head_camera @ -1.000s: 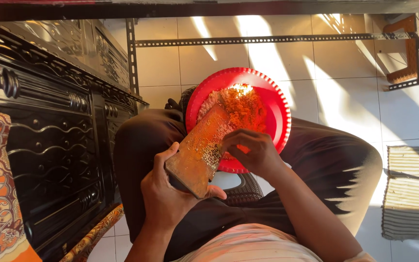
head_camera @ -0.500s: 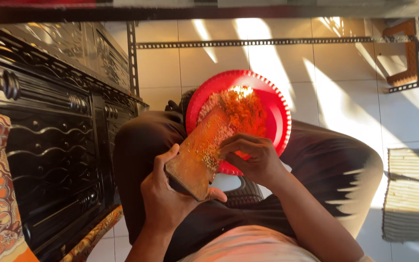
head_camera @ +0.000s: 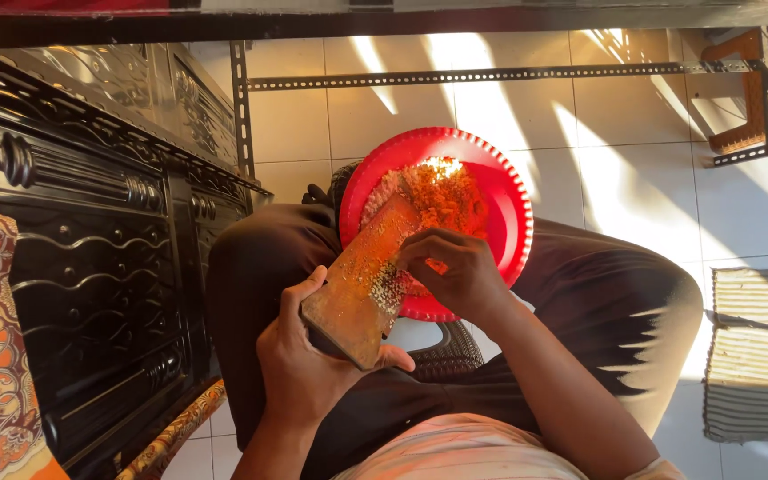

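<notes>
Above white floor tiles (head_camera: 633,178): left hand (head_camera: 308,364) gripping tilted grater (head_camera: 362,284), right hand (head_camera: 455,271) curled, fingertips pinching food against it over red plate (head_camera: 508,204).

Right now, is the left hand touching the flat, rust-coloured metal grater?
Touching. The head view shows the left hand wrapped around the lower end of the flat metal grater, thumb against its edge, fingers curled beneath it.
</notes>
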